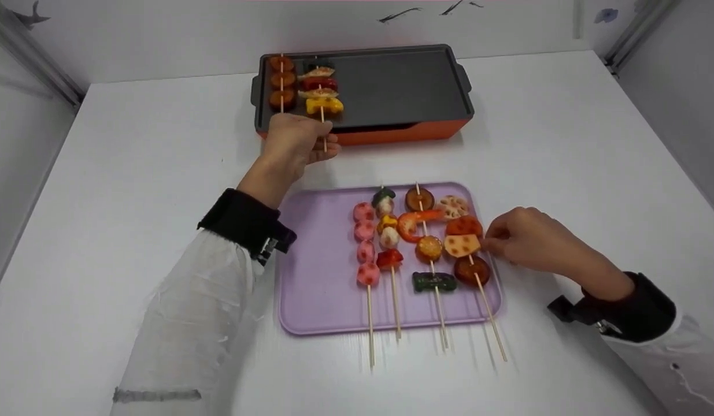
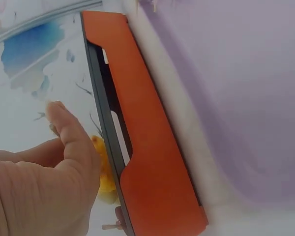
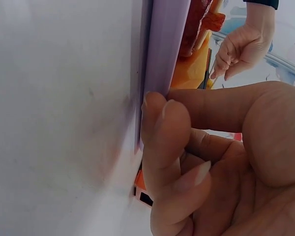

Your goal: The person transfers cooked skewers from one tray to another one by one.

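My left hand (image 1: 296, 138) pinches the bare stick end of a vegetable skewer (image 1: 321, 86), which lies on the dark plate of an orange tabletop grill (image 1: 403, 86). Left of it on the plate is a skewer of brown round slices (image 1: 282, 81). In the left wrist view the hand stands beside the grill's orange side (image 2: 147, 128), with a yellow piece partly behind it. My right hand (image 1: 527, 240) has curled fingers at the right rim of a purple tray (image 1: 316, 260). Thumb and fingertips meet on that rim (image 3: 164, 49) in the right wrist view.
On the tray lie a pink-ball skewer (image 1: 365, 242), a mixed vegetable skewer (image 1: 389, 231), a shrimp-and-corn skewer (image 1: 429, 248) and a lotus-root skewer (image 1: 462, 245). Their sticks overhang the tray's near edge. White panels enclose the white table (image 1: 565, 144).
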A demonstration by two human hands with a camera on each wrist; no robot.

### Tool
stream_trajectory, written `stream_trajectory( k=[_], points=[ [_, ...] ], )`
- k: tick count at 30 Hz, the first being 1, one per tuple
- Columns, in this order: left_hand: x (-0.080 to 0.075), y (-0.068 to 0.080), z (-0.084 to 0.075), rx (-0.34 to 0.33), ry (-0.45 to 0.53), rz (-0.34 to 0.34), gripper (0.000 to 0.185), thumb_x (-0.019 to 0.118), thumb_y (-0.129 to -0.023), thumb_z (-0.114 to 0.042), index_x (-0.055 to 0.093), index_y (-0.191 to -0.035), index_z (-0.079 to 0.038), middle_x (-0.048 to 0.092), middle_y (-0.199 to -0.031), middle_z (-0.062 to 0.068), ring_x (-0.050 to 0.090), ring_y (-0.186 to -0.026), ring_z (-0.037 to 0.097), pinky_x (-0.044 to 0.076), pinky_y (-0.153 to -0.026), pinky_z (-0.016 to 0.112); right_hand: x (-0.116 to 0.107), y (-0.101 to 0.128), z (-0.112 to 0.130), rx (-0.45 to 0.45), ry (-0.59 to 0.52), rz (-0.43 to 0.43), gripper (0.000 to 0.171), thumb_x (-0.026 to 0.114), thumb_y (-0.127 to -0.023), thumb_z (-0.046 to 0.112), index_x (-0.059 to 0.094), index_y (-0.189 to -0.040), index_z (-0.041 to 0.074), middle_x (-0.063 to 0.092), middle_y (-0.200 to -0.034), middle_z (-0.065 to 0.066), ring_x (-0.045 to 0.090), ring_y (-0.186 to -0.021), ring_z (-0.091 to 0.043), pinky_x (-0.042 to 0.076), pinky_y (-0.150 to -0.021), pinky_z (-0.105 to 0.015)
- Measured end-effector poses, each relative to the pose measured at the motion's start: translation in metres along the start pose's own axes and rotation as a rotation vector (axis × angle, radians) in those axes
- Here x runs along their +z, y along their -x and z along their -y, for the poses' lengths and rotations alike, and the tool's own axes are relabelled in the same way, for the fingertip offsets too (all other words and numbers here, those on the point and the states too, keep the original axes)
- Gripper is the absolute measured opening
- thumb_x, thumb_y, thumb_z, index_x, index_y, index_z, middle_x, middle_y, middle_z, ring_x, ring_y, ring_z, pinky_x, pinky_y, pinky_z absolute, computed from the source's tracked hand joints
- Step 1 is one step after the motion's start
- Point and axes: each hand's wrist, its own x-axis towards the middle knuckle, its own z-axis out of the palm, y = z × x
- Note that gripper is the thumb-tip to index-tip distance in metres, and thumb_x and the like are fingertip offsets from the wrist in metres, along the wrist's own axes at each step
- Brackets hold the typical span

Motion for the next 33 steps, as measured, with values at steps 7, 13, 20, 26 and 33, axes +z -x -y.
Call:
stream_trajectory(
  k=[7, 13, 20, 26, 33],
  points=[
    [-0.006, -0.001, -0.009, -0.007, 0.204, 0.05, 0.032, 0.068, -0.099, 0.002, 0.065, -0.127, 0.014, 0.066, -0.094, 0.017, 0.064, -0.067, 0.02, 0.057, -0.063, 0.023, -0.002, 0.0, -0.002, -0.006, -0.004, 0.003, 0.015, 0.068, -0.097, 0.011, 0.078, -0.089, 0.005, 0.057, -0.064, 0.003, 0.051, -0.057, -0.016, 0.039, -0.052, -0.029],
    [-0.005, 0.011, -0.017, 0.017, 0.253, 0.078, 0.026, 0.069, -0.099, -0.002, 0.067, -0.123, 0.009, 0.068, -0.096, 0.018, 0.067, -0.071, 0.021, 0.059, -0.069, 0.023, 0.0, -0.001, -0.003, -0.003, -0.015, 0.01, 0.015, 0.069, -0.098, 0.012, 0.078, -0.088, 0.005, 0.055, -0.063, 0.003, 0.05, -0.057, -0.015, 0.038, -0.052, -0.029],
    [-0.006, 0.038, -0.018, 0.116, 0.205, 0.127, 0.018, 0.071, -0.098, -0.001, 0.073, -0.114, 0.007, 0.07, -0.098, 0.02, 0.071, -0.073, 0.023, 0.061, -0.075, 0.027, -0.001, -0.004, -0.003, -0.005, -0.009, 0.017, 0.015, 0.069, -0.098, 0.013, 0.078, -0.088, 0.006, 0.058, -0.063, 0.003, 0.052, -0.057, -0.016, 0.039, -0.053, -0.029],
    [-0.011, 0.06, -0.007, 0.186, 0.146, 0.217, 0.015, 0.073, -0.095, 0.003, 0.074, -0.109, 0.009, 0.073, -0.093, 0.021, 0.074, -0.073, 0.024, 0.062, -0.076, 0.031, -0.001, -0.005, -0.004, -0.014, -0.014, 0.016, 0.015, 0.068, -0.098, 0.012, 0.078, -0.088, 0.006, 0.057, -0.062, 0.003, 0.052, -0.057, -0.016, 0.038, -0.052, -0.029],
    [-0.019, 0.085, 0.009, 0.217, 0.006, 0.257, 0.02, 0.074, -0.094, 0.003, 0.071, -0.113, 0.01, 0.075, -0.094, 0.02, 0.076, -0.075, 0.023, 0.062, -0.079, 0.037, -0.002, -0.006, -0.006, -0.007, -0.019, 0.022, 0.015, 0.068, -0.098, 0.013, 0.078, -0.089, 0.005, 0.057, -0.062, 0.003, 0.052, -0.057, -0.016, 0.038, -0.052, -0.029]
  ],
)
